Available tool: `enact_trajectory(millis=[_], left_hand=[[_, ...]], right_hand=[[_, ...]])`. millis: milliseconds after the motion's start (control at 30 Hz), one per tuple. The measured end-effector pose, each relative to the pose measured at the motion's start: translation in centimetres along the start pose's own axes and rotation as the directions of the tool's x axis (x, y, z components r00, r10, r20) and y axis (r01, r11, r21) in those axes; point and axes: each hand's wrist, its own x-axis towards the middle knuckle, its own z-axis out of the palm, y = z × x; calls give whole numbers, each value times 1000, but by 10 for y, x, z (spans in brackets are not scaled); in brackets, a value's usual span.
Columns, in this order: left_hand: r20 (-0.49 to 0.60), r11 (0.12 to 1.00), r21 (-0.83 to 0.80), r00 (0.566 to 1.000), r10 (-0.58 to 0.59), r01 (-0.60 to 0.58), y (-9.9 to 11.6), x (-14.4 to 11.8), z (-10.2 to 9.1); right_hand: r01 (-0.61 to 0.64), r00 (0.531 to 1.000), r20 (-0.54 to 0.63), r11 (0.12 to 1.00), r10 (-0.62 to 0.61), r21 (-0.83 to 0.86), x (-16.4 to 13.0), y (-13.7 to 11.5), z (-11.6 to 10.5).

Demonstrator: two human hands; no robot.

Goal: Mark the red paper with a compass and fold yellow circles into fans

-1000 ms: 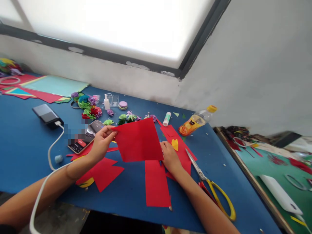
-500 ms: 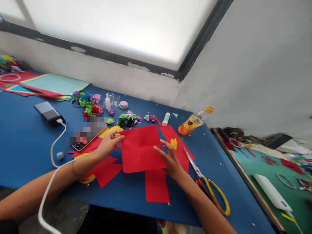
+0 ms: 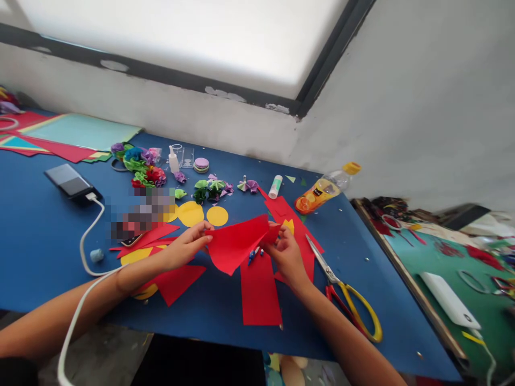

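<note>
Red paper: sheet (image 3: 235, 246), bent, is above table (image 3: 217, 308), btwn both hands. L hand (image 3: 187, 247): fingers pinch left corner. R hand (image 3: 286, 257): fingers grip curled right end. Risk: stray crease or tear; prob. cause, uneven pull or overtight pinch. Dropping low may snag pen (image 3: 252, 255) on/nr strip (image 3: 260, 300). Clearance: R forearm nr scissors (image 3: 333, 277); open room btwn strip & L scraps (image 3: 181, 281), to table's front edge.

An orange-labelled drink bottle (image 3: 316, 195) with a yellow cap (image 3: 352, 168) is on the blue bench (image 3: 217, 308), near the wall (image 3: 434, 107); toward the left lies a dark device (image 3: 68, 181) with a white cable (image 3: 85, 236) plugged into it, and a white device (image 3: 449, 299) lies on the green bench (image 3: 502, 332)
</note>
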Motion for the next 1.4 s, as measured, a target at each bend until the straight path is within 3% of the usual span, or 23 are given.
enact_trajectory(millis=[167, 400, 600, 800, 900, 967, 1067, 1133, 1200, 1267, 1333, 1400], left_hand=[[127, 1000, -7, 992, -12, 13, 4, -8, 1], [234, 987, 159, 970, -69, 32, 7, -13, 3], [136, 943, 332, 988, -79, 30, -2, -10, 6], [82, 938, 343, 994, -71, 39, -11, -2, 0], [86, 900, 434, 996, -10, -28, -8, -2, -2], [120, 831, 547, 992, 44, -103, -5, -4, -3], [179, 654, 731, 980, 89, -193, -2, -10, -5], [157, 484, 855, 982, 101, -187, -3, -13, -4], [107, 353, 924, 985, 138, -150, -4, -16, -2], [136, 300, 935, 972, 191, -190, -7, -17, 2], [250, 287, 908, 945, 211, -304, -11, -15, 5], [358, 285, 871, 914, 190, -400, -15, -13, 7]], right_hand=[[-75, 997, 15, 997, 75, 7, -3, 1, 2], [-17, 999, 45, 988, 24, -155, -7, 5, 3], [-26, 984, 168, 983, 57, -183, -9, 6, 1], [-41, 983, 172, 987, 67, -153, -1, 18, -3], [11, 993, 115, 976, 14, -217, 1, 24, -5], [104, 988, 141, 940, -61, -324, -2, 25, -5], [290, 946, 276, 828, -172, -479, -8, 24, -1], [416, 901, 357, 728, -248, -544, -11, 24, 3], [553, 832, 439, 574, -340, -604, -14, 23, 8], [683, 728, 554, 355, -404, -638, -17, 22, 13], [776, 612, 677, 146, -409, -614, -21, 20, 18], [826, 528, 758, 24, -382, -563, -27, 19, 23]])
